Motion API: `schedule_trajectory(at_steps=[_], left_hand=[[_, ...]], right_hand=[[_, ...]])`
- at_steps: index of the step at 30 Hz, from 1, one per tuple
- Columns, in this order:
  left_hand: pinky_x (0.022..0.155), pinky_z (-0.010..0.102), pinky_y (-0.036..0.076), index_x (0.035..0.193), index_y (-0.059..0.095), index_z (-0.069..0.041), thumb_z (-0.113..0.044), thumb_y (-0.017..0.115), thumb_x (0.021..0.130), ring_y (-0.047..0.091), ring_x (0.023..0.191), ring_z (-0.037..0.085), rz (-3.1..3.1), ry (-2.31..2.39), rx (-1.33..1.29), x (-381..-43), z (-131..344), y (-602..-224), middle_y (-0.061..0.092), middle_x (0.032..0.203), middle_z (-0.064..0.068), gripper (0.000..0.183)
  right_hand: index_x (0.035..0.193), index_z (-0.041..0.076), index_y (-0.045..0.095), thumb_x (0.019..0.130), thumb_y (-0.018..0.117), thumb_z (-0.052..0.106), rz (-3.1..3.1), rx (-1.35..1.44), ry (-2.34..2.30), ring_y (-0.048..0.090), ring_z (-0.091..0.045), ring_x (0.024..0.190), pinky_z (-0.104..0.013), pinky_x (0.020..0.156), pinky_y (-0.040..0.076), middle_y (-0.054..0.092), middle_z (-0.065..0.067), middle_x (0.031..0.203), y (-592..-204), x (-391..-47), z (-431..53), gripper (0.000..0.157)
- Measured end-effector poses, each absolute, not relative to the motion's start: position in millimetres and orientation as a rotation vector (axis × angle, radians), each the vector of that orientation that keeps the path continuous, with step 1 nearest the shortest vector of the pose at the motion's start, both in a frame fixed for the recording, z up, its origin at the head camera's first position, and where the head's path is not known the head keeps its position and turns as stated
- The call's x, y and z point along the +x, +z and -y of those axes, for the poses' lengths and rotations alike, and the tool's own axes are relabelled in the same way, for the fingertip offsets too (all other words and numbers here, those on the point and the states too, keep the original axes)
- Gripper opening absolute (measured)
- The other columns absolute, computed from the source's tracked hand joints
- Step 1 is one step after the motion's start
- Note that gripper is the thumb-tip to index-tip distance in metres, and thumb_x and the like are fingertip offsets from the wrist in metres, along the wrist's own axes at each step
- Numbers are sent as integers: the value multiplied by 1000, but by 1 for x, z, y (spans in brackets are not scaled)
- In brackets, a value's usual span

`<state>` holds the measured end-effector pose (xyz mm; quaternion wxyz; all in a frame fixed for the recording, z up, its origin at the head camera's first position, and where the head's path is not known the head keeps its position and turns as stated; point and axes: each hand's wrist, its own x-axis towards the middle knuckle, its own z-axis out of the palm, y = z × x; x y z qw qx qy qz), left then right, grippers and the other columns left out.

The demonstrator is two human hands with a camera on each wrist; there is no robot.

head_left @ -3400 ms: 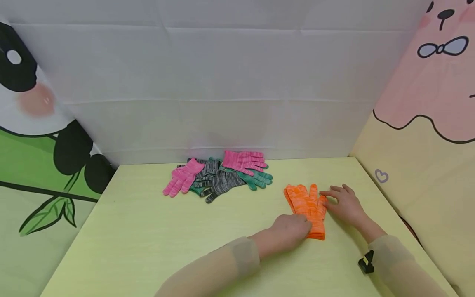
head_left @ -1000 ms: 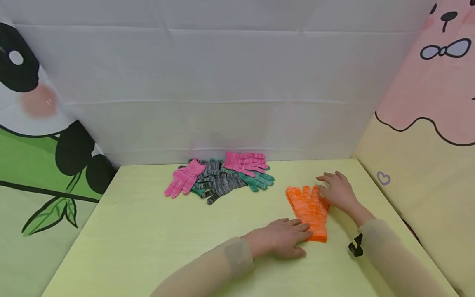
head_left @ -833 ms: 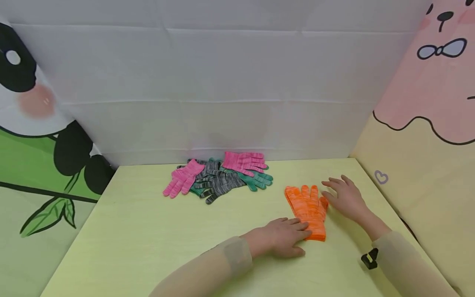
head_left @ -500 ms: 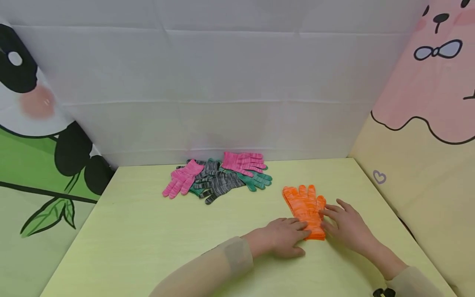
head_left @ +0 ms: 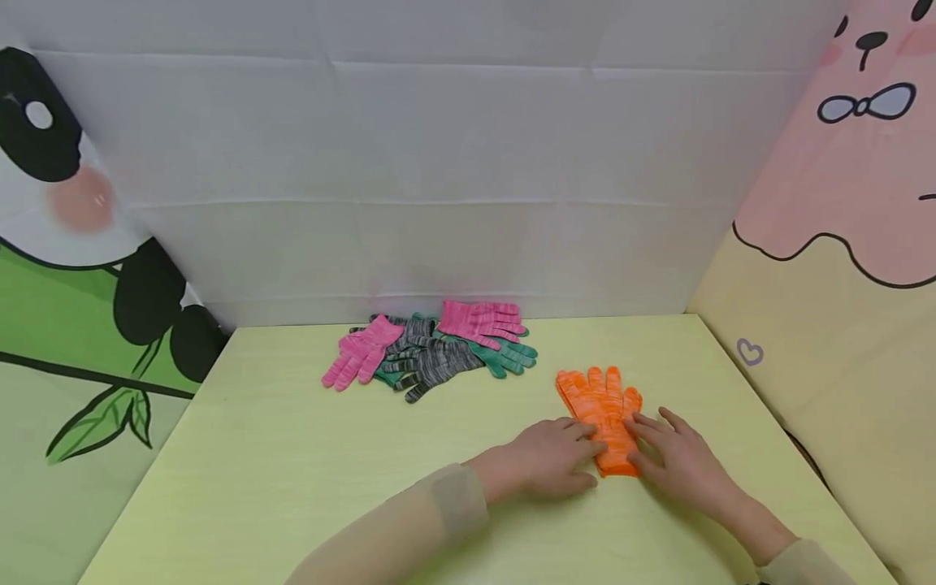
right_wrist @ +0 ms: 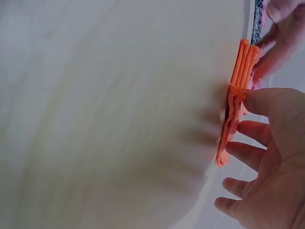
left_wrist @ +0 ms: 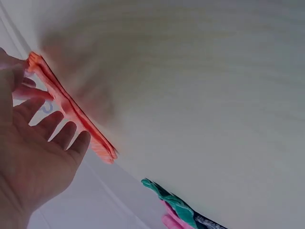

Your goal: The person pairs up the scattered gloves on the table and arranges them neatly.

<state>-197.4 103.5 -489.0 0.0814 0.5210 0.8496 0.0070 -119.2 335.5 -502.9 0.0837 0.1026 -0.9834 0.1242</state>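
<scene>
A pair of orange knit gloves (head_left: 608, 414) lies stacked on the table in the head view, fingers pointing away and cuffs nearest. My left hand (head_left: 552, 457) rests at the lower left of the stack, its fingers spread and lightly bent over that edge. Along the right edge, my right hand (head_left: 682, 463) touches the gloves with its thumb and foremost fingers, the rest held loosely apart. Seen edge-on in the right wrist view, the orange gloves (right_wrist: 236, 102) show several layers beside the right thumb. In the left wrist view, the left hand (left_wrist: 43, 148) has relaxed fingers beside them.
At the table's back edge lies a loose pile: a pink glove (head_left: 362, 352) on the left, another pink glove (head_left: 481, 319) on the right, grey-black gloves (head_left: 442, 364) and green gloves (head_left: 512, 356). A pale cloth wall stands behind the pale yellow table (head_left: 292, 455).
My right hand has come down from beside the gloves' fingertips to their lower right edge. My left hand, earlier curled at the cuffs, has spread its fingers. The orange gloves have shifted slightly left.
</scene>
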Motion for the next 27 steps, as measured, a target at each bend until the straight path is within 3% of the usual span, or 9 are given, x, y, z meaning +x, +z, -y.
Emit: schedule_trajectory(at_steps=[11,19,27], left_hand=[[96,34,40,133,52,-22,-38,47,95,48,115,18,-2830,425,1110,-252,-97,-486,52,127,-3,42],[97,35,39,136,49,-18,-43,42,96,46,116,22,-2843,446,898,-273,-116,-491,51,129,2,48],[83,32,41,114,63,-23,-47,47,93,48,95,19,-2940,411,813,-280,-136,-500,55,105,-2,35]], right_hand=[[125,14,61,82,68,37,2920,298,370,32,-45,125,-59,99,25,53,-9,130,-508,-116,-328,49],[126,17,60,82,67,41,2954,270,372,33,-44,126,-57,100,24,53,-6,131,-508,-117,-325,50],[127,17,60,84,66,43,2945,273,393,34,-45,125,-56,100,25,54,-7,130,-507,-116,-325,51]])
